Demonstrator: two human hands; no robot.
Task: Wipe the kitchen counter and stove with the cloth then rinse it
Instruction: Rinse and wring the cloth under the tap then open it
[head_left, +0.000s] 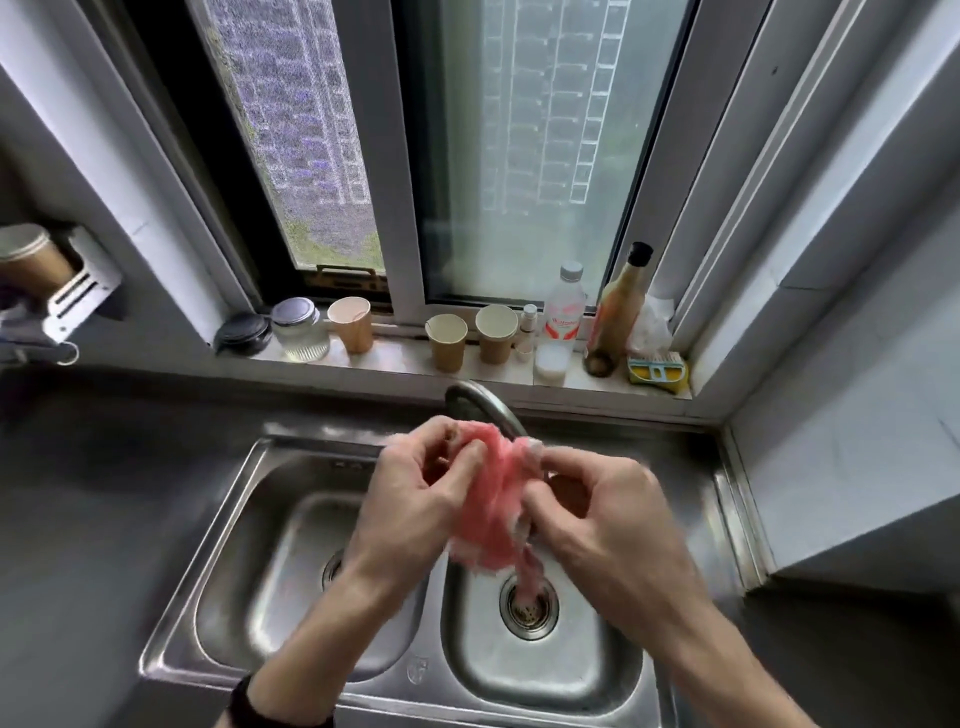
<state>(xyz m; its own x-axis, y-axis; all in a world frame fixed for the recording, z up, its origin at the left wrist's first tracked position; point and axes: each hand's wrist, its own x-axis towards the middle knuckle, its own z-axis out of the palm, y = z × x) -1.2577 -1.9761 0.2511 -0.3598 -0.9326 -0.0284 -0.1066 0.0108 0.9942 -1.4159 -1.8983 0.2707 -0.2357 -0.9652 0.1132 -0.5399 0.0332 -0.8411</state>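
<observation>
A pink cloth (493, 499) is bunched between both my hands above the double steel sink (249, 519). My left hand (410, 504) pinches its left side and my right hand (602, 519) grips its right side. The cloth hangs under the curved faucet (478, 402), over the right basin and its drain (529, 608). Water seems to run off the cloth's lower end toward the drain. The hands and cloth are blurred by motion.
The windowsill behind the sink holds a glass jar (300, 330), paper cups (447, 343), a plastic bottle (563, 312), a tall sauce bottle (615, 312) and a yellow sponge holder (657, 369). A metal rack (78, 296) hangs on the left wall. Grey counter (93, 519) flanks the sink.
</observation>
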